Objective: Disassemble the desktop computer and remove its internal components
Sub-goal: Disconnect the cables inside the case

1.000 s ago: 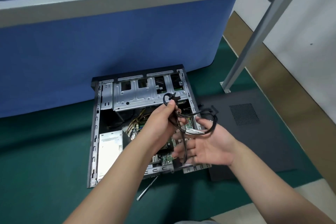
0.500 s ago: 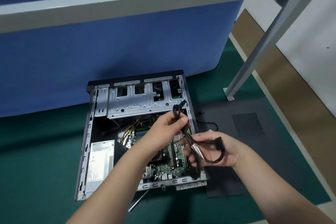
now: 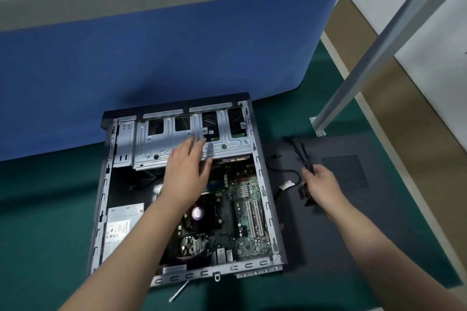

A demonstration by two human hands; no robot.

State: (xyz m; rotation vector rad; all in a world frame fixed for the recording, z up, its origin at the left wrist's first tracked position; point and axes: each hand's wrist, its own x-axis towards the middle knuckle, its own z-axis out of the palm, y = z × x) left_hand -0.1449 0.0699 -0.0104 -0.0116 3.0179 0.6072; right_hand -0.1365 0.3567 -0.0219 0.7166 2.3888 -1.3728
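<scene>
grey steel and green circuit board show inside the desktop computer (image 3: pixel 187 192), lying open on its side on the green floor (image 3: pixel 45 209) before a blue partition (image 3: pixel 151 58). left hand (image 3: pixel 188 174) hovers flat over the drive cage (image 3: pixel 177 141), fingers straight — right hand (image 3: pixel 322 185) grips a black cable bundle (image 3: pixel 300 151) above the detached side panel (image 3: pixel 379 197) just beside the case.

Side panel (image 3: pixel 379 199) right of open case (image 3: pixel 262 184); cables (image 3: pixel 300 154) on panel.
</scene>
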